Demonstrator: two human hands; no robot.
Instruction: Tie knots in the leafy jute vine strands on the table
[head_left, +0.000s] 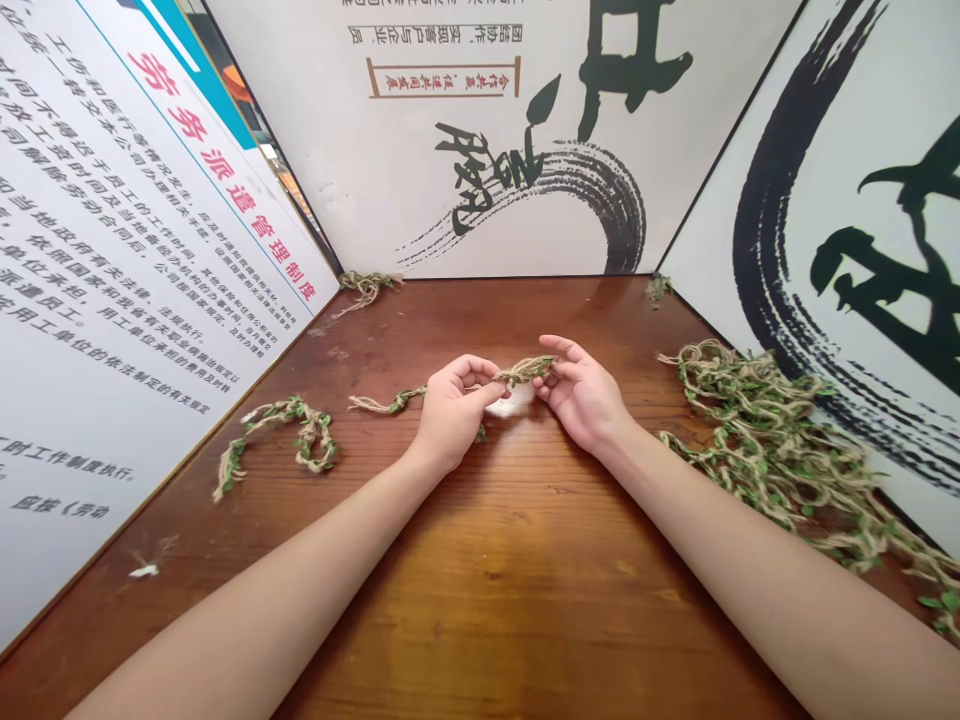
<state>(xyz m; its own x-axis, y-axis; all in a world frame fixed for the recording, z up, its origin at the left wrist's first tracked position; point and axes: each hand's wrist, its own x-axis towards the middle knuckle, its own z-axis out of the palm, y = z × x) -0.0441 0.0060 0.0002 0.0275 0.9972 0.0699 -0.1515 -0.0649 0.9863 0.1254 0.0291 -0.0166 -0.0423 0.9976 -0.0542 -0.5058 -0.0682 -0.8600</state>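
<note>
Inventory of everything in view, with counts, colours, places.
Held twine: 1, tan and green, between both hands
Twine end: 1, tan and green, left of left hand; join hidden
Curved twine: 1, tan and green, table left
Twine pile: 1, tan and green, table right; strands uncountable
Small tufts: 2, tan-green, back corners
Scrap: 1, white, near left edge
Table: 1, brown, under everything
Printed panels: 3, mostly white, left, back, right
Left hand, right hand: bare, centre

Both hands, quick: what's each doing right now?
Left hand: closed, pinching the leafy twine.
Right hand: partly open, fingertips at the twine; firm grip can't be told.
</note>
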